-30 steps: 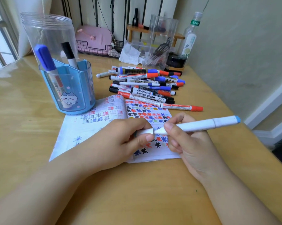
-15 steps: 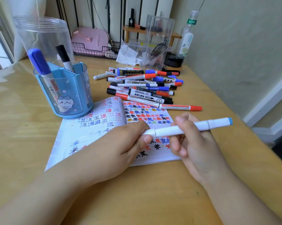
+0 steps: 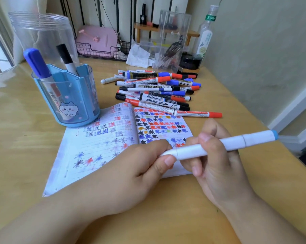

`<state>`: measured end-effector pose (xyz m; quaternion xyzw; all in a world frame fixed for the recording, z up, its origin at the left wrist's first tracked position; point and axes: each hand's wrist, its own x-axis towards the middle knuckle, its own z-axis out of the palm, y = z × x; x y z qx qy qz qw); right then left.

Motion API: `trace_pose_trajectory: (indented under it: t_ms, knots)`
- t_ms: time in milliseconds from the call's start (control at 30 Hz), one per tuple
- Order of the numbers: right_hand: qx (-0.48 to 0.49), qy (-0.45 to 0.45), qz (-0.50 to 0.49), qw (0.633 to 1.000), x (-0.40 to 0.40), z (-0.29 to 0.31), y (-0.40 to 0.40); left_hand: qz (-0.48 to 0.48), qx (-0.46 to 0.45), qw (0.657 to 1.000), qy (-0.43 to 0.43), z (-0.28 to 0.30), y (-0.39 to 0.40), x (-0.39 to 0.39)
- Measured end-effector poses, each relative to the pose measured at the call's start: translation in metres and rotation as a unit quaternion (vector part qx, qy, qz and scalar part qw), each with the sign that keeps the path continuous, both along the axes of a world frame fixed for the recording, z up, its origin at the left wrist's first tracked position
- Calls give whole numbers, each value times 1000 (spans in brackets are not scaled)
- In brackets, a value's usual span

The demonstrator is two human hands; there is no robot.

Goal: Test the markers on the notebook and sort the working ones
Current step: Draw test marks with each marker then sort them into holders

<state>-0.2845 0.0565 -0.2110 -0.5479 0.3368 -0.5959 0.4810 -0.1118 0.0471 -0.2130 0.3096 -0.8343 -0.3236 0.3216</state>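
Note:
Both hands hold one white marker (image 3: pixel 233 142) with a light-blue end, level above the open notebook (image 3: pixel 102 138). My right hand (image 3: pixel 217 161) grips its barrel. My left hand (image 3: pixel 131 171) pinches the white cap at its left end; the cap sits on the barrel. The notebook's pages carry many red, blue and black test marks. Behind it lies a pile of several markers (image 3: pixel 157 90) with red, blue and black caps. A blue pen holder (image 3: pixel 67 97) at the left holds a blue-capped marker (image 3: pixel 37 64) and a black-capped marker (image 3: pixel 65 59).
A tall clear plastic jar (image 3: pixel 43 34) stands behind the pen holder. At the back are a pink case in a wire tray (image 3: pixel 97 41), a clear acrylic box (image 3: pixel 173 39), crumpled paper and a glass bottle (image 3: pixel 206 34). The wall runs along the wooden table's (image 3: pixel 16 138) right side.
The capped marker has stayed in both hands with the same grips and has shifted only slightly. The view has moved a little.

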Motion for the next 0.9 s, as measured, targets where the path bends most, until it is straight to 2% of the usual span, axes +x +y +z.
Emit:
trace_pose_trajectory:
  t_ms: [100,267,333,433,533,600,700,800,900]
  knots:
    - [8,-5,13,1000,0,-2,-2,22,-44,999,-10,-1,2,-2]
    - [37,44,-11,998,-1,0,-8,54,-9,998,12,1,-7,-3]
    - [48,24,-12,998,-5,5,-7,68,-9,997,27,-1,-13,-1]
    - [69,13,-58,996,-21,21,-2,115,-86,990,6,-7,-21,4]
    - [72,120,-104,985,-47,40,11,122,-133,983,-22,-2,-21,3]
    - [53,249,-111,961,-67,51,29,100,-179,977,-53,7,-17,-5]
    - [28,425,-151,892,-98,60,72,57,-265,956,-116,21,-3,-31]
    - [18,491,-243,836,-134,61,131,55,-332,929,-153,34,22,-73]
    - [49,483,-374,790,-181,53,201,-6,-371,921,-123,41,57,-127]
